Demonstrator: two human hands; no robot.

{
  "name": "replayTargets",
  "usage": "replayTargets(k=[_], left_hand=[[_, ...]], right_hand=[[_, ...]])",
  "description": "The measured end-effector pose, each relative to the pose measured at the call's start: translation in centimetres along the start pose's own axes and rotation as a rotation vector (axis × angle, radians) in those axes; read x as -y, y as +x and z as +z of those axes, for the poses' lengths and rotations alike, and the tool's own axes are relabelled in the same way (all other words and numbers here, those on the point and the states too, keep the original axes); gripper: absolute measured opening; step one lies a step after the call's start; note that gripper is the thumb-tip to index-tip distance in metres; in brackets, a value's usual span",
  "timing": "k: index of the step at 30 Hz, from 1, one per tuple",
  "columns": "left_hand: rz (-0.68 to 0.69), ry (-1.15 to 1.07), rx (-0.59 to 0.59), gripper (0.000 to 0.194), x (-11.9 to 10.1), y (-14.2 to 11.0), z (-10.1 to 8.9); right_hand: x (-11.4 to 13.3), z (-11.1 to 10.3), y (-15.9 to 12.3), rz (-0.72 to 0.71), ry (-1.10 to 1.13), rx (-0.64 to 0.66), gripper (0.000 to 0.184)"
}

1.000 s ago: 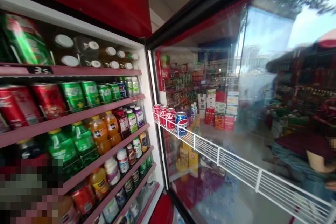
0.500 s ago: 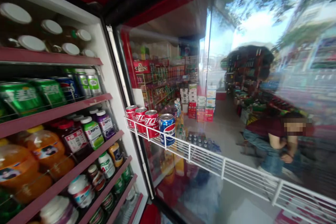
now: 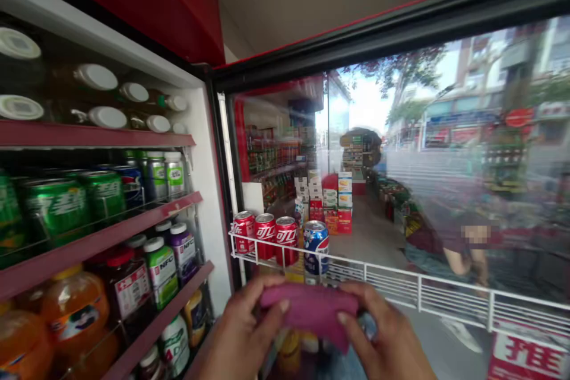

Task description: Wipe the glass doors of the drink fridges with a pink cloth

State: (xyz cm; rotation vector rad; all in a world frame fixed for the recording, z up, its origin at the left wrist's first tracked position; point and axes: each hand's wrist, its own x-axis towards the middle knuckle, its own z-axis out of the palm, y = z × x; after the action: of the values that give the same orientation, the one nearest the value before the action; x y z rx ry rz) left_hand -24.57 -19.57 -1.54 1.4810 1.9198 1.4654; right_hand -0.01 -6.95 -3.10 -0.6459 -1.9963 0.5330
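Observation:
My left hand (image 3: 243, 332) and my right hand (image 3: 383, 335) are raised at the bottom centre, each pinching one end of a folded magenta cloth (image 3: 312, 309) between them. The cloth is held just below the white wire door rack (image 3: 401, 291) of an open drinks fridge. On that rack stand three red cola cans (image 3: 266, 236) and a blue cola can (image 3: 315, 244), right above my hands.
The fridge's red shelves (image 3: 133, 225) at left hold green cans, juice bottles and white-capped bottles. The open glass door (image 3: 423, 190) fills the right side. Through it a seated person (image 3: 454, 243) and stacked boxes in a shop show.
Both hands have come up into view holding the magenta cloth; earlier no hands showed. My view has swung toward the door rack with the cans.

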Motion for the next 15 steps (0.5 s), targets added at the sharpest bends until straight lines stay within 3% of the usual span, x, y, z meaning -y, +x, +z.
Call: replayTargets(k=[4,8,11,15], left_hand=[[0.374,-0.065,-0.193,0.036,-6.2,7.8,-4.8],[0.626,0.089,-0.424,0.029,-12.2,15.0,-8.9],[0.7,0.232,-0.537,0.023,-15.3,20.2,-10.4],[0.65,0.392,-0.614,0.018,-16.7,26.2,-10.2]], right_hand=[[6.3,-2.0,10.8,-0.293,-0.222,-0.231,0.023],[11.4,-2.9,20.5,-0.397,-0.431,-0.344,0.023],[12.6,-3.0,26.7,-0.365,-0.569,-0.374,0.026],[11.5,-2.2,32.8,-0.357,-0.743,-0.352,0.024]])
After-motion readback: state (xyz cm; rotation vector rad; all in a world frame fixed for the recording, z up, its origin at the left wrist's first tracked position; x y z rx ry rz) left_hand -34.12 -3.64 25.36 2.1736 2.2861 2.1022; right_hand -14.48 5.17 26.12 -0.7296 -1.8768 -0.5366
